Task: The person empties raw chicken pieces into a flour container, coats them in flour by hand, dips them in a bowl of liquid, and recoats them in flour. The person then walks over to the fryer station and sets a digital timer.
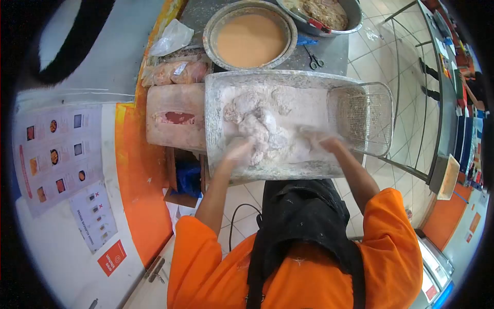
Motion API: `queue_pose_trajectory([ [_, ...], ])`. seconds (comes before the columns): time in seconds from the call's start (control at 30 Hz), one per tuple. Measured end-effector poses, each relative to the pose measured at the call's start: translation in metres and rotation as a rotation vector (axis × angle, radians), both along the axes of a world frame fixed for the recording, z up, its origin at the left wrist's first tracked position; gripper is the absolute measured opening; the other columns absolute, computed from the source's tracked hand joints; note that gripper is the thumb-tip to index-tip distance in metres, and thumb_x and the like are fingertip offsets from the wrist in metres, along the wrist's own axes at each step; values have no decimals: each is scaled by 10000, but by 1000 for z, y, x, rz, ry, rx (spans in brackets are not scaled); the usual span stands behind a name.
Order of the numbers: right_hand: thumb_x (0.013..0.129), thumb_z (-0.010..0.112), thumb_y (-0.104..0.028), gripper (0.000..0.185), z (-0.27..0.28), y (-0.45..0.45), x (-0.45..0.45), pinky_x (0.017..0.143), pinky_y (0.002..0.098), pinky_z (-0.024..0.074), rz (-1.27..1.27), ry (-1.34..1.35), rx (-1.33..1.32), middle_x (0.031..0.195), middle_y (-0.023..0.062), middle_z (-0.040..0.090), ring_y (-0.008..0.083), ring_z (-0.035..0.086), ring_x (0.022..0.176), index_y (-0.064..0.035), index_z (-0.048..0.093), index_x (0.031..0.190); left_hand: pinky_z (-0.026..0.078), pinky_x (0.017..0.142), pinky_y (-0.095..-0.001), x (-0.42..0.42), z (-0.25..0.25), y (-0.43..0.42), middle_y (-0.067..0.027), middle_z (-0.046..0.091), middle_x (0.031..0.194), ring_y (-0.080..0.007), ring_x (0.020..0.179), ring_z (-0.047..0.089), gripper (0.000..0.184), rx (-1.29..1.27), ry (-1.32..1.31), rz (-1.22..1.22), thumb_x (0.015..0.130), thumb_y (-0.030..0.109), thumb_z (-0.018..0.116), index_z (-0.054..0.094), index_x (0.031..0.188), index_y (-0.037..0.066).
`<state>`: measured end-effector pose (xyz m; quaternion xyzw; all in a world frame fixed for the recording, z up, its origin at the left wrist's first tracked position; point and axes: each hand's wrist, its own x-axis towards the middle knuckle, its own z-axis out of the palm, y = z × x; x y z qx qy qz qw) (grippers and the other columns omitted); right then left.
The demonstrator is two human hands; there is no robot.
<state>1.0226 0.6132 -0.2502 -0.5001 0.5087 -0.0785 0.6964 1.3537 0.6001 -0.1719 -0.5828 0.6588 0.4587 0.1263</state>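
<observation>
A large rectangular tub (309,171) holds white flour, with several flour-coated pieces (256,126) heaped in its left and middle part. My left hand (241,149) is in the flour at the near left of the heap, against the coated pieces; motion blurs its fingers. My right hand (318,139) is over the flour right of the heap, also smeared and dusted white. What either hand holds, if anything, cannot be made out. A wire basket (363,118) rests at the tub's right end.
Beyond the tub stand a bowl of orange-beige liquid (250,41), a metal basin (329,15) and black scissors (314,59). Bagged meat (180,73) and a lidded container (164,136) are at the left. A person (476,87) is at the far right.
</observation>
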Motion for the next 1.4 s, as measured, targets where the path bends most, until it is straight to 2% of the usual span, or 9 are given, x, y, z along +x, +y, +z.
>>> queue_pose_trajectory([
  [0.1, 953, 444, -409, 504, -1, 6, 60, 1052, 378, 347, 155, 179, -27, 1451, 126, 354, 240, 356, 1310, -110, 449, 1359, 496, 853, -368, -28, -82, 24, -151, 592, 1186, -281, 1011, 599, 334, -78, 488, -34, 947, 174, 460, 527, 1235, 20],
  [0.17, 943, 465, -424, 472, 23, -6, 93, 918, 353, 401, -457, -5, 563, 1285, 108, 438, 204, 423, 1132, -103, 500, 1288, 504, 831, -341, -53, -103, 40, -114, 601, 1161, -251, 990, 604, 339, 565, 1199, 976, 951, 184, 475, 509, 1247, 21],
  [0.23, 941, 485, -428, 420, 18, -10, 102, 668, 307, 488, -879, -314, 824, 978, 73, 578, 144, 551, 781, -87, 571, 1171, 481, 842, -314, -57, -130, 47, -105, 607, 1120, -199, 987, 591, 330, 230, 1180, 852, 921, 185, 531, 541, 1194, -1],
  [0.7, 978, 405, -281, 418, -2, -75, 14, 861, 306, 442, -497, 63, -399, 1174, 84, 591, 195, 556, 1006, -92, 448, 1348, 478, 617, -313, 5, -25, -26, -124, 624, 864, -236, 735, 610, 280, -623, -464, -67, 901, 204, 488, 574, 1097, 24],
  [0.83, 957, 450, -300, 430, -70, -121, 5, 948, 315, 391, -487, -32, 16, 1260, 74, 555, 188, 511, 1102, -83, 474, 1328, 495, 782, -389, 12, -151, -68, -182, 650, 972, -299, 868, 632, 344, -977, -237, 287, 896, 205, 481, 542, 1191, 38],
  [1.0, 925, 504, -233, 365, 4, -125, 91, 920, 304, 429, -274, -58, 17, 1215, 49, 555, 231, 519, 1069, -39, 552, 1230, 478, 862, -424, -19, -105, -87, -131, 662, 1024, -340, 904, 634, 344, -857, -100, 131, 917, 233, 469, 567, 1208, 76],
  [1.1, 893, 548, -207, 365, -60, -118, 89, 872, 342, 476, 225, -29, -1028, 1221, 64, 563, 216, 534, 1063, -56, 555, 1225, 491, 843, -408, -10, -92, -77, -112, 666, 1019, -322, 881, 643, 332, -947, 120, 87, 907, 199, 510, 572, 1217, 95],
  [1.27, 751, 680, -195, 469, 52, -78, 101, 941, 421, 458, 394, 260, -72, 1084, 184, 630, 250, 573, 1051, -6, 564, 1164, 446, 924, -428, -32, -57, -30, -184, 589, 1145, -314, 985, 600, 583, -395, 766, 594, 811, 102, 625, 416, 1355, 95],
  [1.4, 707, 716, -247, 451, 59, -4, 113, 891, 437, 471, 235, 463, -722, 1030, 189, 644, 267, 611, 972, 1, 603, 1065, 357, 1040, -429, -62, 0, -23, -219, 460, 1328, -351, 1213, 463, 672, -656, 375, 467, 790, 163, 656, 360, 1389, 88],
])
